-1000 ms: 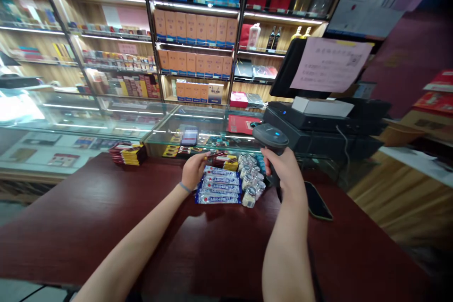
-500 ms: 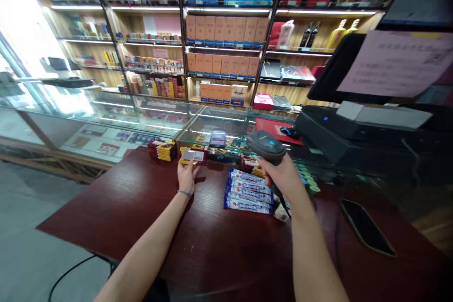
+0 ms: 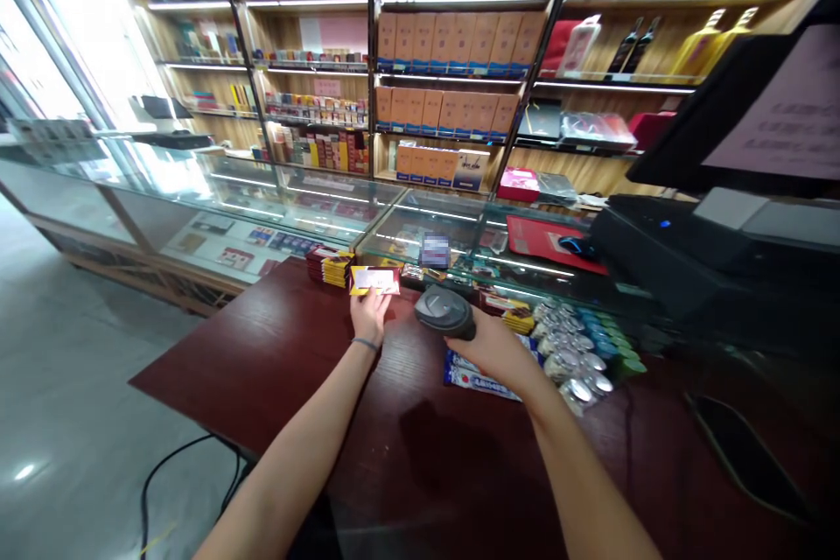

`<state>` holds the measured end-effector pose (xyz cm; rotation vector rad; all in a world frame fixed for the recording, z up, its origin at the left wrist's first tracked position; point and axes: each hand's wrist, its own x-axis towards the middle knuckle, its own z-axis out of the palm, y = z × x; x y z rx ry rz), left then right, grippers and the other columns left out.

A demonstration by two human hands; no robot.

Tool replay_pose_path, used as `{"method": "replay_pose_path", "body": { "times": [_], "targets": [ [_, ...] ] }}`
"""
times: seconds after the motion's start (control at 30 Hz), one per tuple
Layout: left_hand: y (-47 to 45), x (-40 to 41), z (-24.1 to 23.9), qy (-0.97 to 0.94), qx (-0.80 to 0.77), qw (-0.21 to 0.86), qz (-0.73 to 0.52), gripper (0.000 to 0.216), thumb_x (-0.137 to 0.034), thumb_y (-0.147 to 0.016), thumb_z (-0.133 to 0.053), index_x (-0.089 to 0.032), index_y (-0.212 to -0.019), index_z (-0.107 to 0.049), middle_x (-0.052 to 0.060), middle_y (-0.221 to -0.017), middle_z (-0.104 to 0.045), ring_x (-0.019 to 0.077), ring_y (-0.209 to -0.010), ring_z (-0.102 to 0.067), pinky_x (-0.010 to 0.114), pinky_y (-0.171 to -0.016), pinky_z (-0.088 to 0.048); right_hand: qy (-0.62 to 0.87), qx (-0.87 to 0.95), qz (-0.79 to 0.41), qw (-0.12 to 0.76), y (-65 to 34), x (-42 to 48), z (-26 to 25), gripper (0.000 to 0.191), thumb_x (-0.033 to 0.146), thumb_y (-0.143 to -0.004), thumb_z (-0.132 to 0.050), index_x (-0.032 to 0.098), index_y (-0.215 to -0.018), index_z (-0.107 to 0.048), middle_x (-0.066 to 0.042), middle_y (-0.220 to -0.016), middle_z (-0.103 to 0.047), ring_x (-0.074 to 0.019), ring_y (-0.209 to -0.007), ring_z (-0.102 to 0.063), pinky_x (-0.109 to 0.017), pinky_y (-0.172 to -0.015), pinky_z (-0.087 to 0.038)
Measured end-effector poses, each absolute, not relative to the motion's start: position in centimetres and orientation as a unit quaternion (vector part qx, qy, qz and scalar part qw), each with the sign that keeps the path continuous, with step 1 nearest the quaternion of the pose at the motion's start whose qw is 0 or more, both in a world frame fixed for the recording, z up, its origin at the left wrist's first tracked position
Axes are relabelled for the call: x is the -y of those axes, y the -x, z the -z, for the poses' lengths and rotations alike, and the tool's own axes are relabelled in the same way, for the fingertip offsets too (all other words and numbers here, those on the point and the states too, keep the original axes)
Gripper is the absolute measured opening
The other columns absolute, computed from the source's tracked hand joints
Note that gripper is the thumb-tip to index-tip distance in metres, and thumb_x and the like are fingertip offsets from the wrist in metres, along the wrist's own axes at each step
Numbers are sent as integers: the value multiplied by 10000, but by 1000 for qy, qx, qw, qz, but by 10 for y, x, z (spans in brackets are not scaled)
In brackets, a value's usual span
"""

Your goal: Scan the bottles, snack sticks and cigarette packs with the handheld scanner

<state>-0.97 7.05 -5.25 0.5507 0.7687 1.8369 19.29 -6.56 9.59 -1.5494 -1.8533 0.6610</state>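
Pinching packet [image 3: 374,281], left hand [image 3: 369,312]; scanner [image 3: 444,312] seemingly just beside.

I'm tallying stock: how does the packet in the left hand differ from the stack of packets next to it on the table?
The packet is single, held up by the left hand; the stack is several lying flat on the table. The packet shows a pale labelled face; the stack shows red and yellow edges. The scanner in the right hand is nearer the packet than the stack. Both show yellow.
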Motion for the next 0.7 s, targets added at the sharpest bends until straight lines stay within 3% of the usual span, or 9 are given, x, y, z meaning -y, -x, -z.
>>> {"method": "replay_pose_path", "body": {
  "times": [0.23, 0.37, 0.53, 0.7],
  "targets": [
    [11, -74, 54, -186, -340, 514, -765, 291, -282, -827, -749, -236, -1014, -532, 22, -1017, -707, 131, -870, -720, 438, -930, -585, 595, 676, -271, 341, -197, 64, -96, 405, 273, -726, -740, 289, -1128, -694, -4, -782, -735, -176, -519, -588, -261, -492, -384],
    [11, -73, 53, -184, -343, 499, -774, 322, -304, -788, -772, -228, -983, -526, 5, -975, -682, 112, -804, -699, 382, -860, -596, 591, 659, -297, 358, -197, 66, -99, 408, 267, -725, -725, 289, -1128, -673, 3, -765, -716, -187, -548, -607, -263, -506, -394],
    [14, -70, 43, -222, -394, 439, -776, 302, -391, -796, -753, -214, -959, -571, -1, -901, -677, 115, -769, -681, 279, -746, -576, 591, 650, -270, 396, -196, 66, -103, 404, 286, -700, -724, 269, -1100, -677, -21, -785, -715, -256, -748, -685, -297, -601, -453],
    [32, -81, 22, -242, -416, 337, -809, 228, -352, -804, -737, -188, -930, -642, 15, -859, -706, 138, -794, -688, 254, -748, -562, 594, 640, -305, 379, -199, 67, -112, 430, 323, -719, -714, 241, -1137, -653, -1, -700, -677, -189, -486, -582, -289, -483, -415]
  ]
}}
